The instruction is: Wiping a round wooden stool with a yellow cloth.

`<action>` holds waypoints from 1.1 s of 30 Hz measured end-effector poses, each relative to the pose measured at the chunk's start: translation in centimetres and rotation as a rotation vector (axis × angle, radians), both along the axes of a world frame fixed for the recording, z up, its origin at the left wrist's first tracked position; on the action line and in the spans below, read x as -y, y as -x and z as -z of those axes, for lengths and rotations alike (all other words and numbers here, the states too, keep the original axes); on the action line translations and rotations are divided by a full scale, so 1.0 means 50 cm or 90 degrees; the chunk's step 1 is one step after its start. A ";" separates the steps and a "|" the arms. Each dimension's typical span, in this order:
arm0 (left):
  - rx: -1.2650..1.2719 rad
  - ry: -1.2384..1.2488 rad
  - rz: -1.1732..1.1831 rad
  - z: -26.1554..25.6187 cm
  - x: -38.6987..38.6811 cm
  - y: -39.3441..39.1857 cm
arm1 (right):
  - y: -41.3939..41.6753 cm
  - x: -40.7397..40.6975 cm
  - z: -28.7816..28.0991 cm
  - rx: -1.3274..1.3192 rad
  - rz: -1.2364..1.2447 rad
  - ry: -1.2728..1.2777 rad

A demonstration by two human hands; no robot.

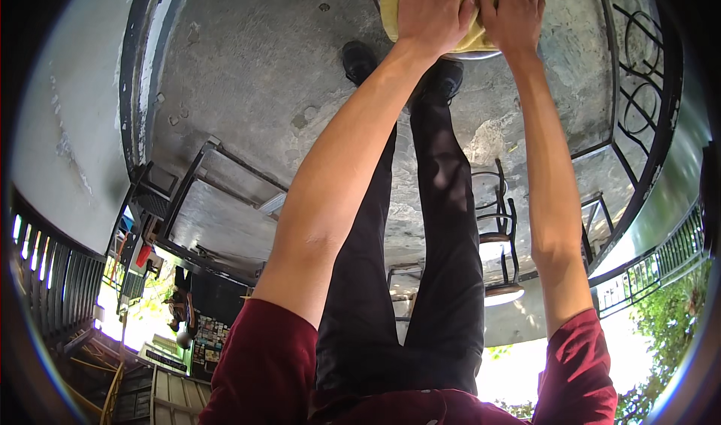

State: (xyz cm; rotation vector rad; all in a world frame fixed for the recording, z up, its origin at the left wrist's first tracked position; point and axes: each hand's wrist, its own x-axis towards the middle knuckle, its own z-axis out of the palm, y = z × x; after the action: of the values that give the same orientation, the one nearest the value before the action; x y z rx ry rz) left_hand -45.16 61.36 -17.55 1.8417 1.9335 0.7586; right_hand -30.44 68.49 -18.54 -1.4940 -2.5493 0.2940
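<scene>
A yellow cloth [390, 8] lies over a round thing with a shiny metal rim [479, 56] at the top of the view. My left hand [432, 16] rests palm down on the cloth with its fingers apart, its thumb pointing towards the other hand. Beside it, my right hand [513, 16] presses flat on the cloth's right part, its thumb by a raised fold. The upper frame edge cuts off some fingertips. What supports the round thing is hidden.
My black shoes [359, 61] stand on the worn concrete floor [253, 58] just short of the cloth. Curved black metalwork [642, 70] runs along the right. Behind me are a metal-framed panel [219, 216], a chair-like metal frame [498, 233] and, farther off, a person [179, 306].
</scene>
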 end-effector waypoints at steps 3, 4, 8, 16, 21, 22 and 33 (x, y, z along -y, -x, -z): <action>0.013 -0.019 -0.007 -0.013 0.021 -0.012 | 0.000 0.019 -0.008 0.030 0.020 -0.010; 0.011 -0.018 -0.007 -0.017 0.033 -0.011 | 0.003 0.033 -0.015 0.028 0.020 -0.009; 0.008 0.045 0.014 -0.032 0.085 -0.010 | -0.011 0.100 -0.028 -0.003 0.035 0.000; 0.046 0.044 0.024 -0.035 0.094 -0.021 | -0.045 0.171 -0.027 -0.066 0.051 0.061; 0.065 0.033 0.017 -0.034 0.098 -0.016 | -0.042 0.172 -0.024 -0.062 0.052 0.062; 0.065 0.033 0.017 -0.033 0.097 -0.016 | -0.041 0.173 -0.024 -0.063 0.053 0.063; 0.023 0.083 0.028 -0.024 0.100 -0.021 | -0.044 0.172 -0.025 -0.055 0.055 0.062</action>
State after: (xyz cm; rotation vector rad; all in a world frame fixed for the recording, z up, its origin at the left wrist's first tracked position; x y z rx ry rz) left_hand -44.09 56.38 -16.36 1.7749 1.8677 0.6316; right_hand -28.25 59.87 -17.27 -1.5833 -2.4282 0.4653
